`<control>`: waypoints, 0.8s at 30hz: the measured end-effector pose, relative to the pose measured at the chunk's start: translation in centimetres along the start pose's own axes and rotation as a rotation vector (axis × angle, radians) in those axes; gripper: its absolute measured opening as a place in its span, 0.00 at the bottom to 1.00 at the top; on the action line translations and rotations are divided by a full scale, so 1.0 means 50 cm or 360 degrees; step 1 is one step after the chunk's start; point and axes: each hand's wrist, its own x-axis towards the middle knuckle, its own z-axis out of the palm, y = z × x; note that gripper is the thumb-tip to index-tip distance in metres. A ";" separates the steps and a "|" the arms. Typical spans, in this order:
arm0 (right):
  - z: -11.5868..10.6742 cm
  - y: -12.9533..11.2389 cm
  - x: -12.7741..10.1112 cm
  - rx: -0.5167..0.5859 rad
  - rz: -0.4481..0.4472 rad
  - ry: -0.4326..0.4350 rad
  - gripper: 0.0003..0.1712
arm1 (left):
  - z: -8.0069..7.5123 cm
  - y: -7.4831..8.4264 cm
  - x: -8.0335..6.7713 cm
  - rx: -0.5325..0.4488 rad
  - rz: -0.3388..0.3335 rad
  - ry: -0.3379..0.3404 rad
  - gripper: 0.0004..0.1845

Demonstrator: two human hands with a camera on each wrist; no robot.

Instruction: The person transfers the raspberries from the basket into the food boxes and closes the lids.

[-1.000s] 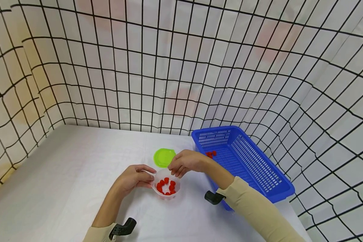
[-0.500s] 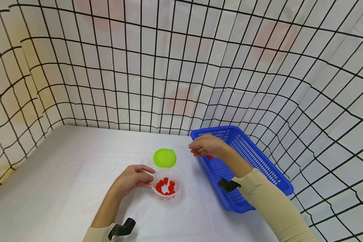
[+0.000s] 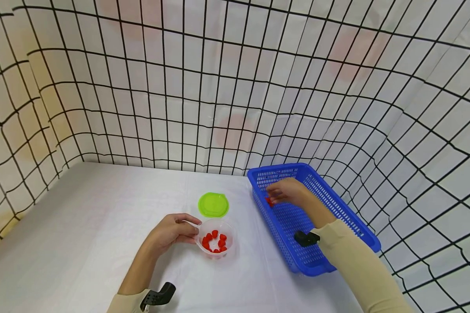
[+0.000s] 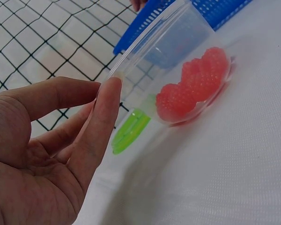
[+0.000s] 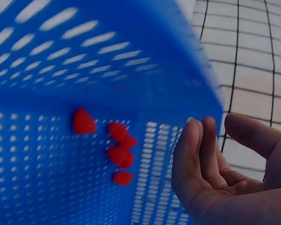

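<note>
Red berries (image 5: 118, 150), six in one blue basket (image 3: 338, 226), one green lid (image 3: 213, 204)

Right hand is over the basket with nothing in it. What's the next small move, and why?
Probably lower the right hand and pinch one of the red pieces on the blue basket floor: its fingers are relaxed and hold nothing, while the left hand steadies the clear cup.

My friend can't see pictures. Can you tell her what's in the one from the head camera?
A person's right hand reaches into a blue basket toward small red berries, while the left hand holds a clear cup of red berries on a white table. A green lid lies behind the cup.
</note>
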 end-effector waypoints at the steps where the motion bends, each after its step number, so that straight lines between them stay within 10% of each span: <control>1: -0.004 0.005 0.002 -0.0003 0.0024 0.0002 0.21 | 0.000 0.000 0.000 0.0002 -0.0006 0.0002 0.21; 24: -0.039 0.107 0.033 -0.0179 0.0385 -0.0188 0.13 | -0.002 0.002 -0.002 0.0028 -0.0005 0.0005 0.22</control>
